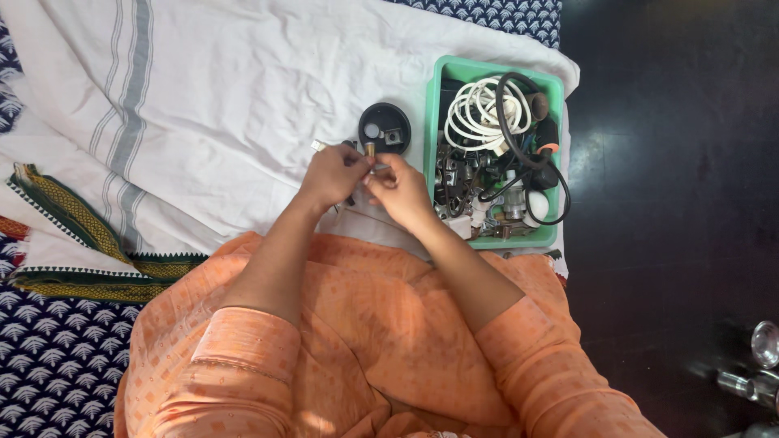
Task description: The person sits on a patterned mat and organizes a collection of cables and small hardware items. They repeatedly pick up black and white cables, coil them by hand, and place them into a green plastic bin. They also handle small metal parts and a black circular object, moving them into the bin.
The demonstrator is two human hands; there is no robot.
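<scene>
I have both hands together over the white cloth [243,89], just left of the green plastic tray [432,122]. My left hand [331,176] and my right hand [399,191] meet fingertip to fingertip around a small metal part [375,167], a short silvery piece that is mostly hidden between them; the fingers of both hands are curled in and pinched close on it, though I cannot tell exactly which fingers bear on it. A small brass-coloured cylinder [369,149] shows just beyond the fingertips, at the near edge of a round black cap [385,128] that lies flat on the cloth, its inside facing up with a pale disc and a small square piece in it. Left of the cap, a little silvery bit [318,146] rests on the cloth, close to my left knuckles. The tray is crowded: a coil of white tubing [479,113] at its far end, a black hose [519,122] looping over it, and a heap of metal fittings [458,174] nearer to me. My orange sleeves [243,341] fill the near part of the view, and dark floor [673,203] lies to the right.
</scene>
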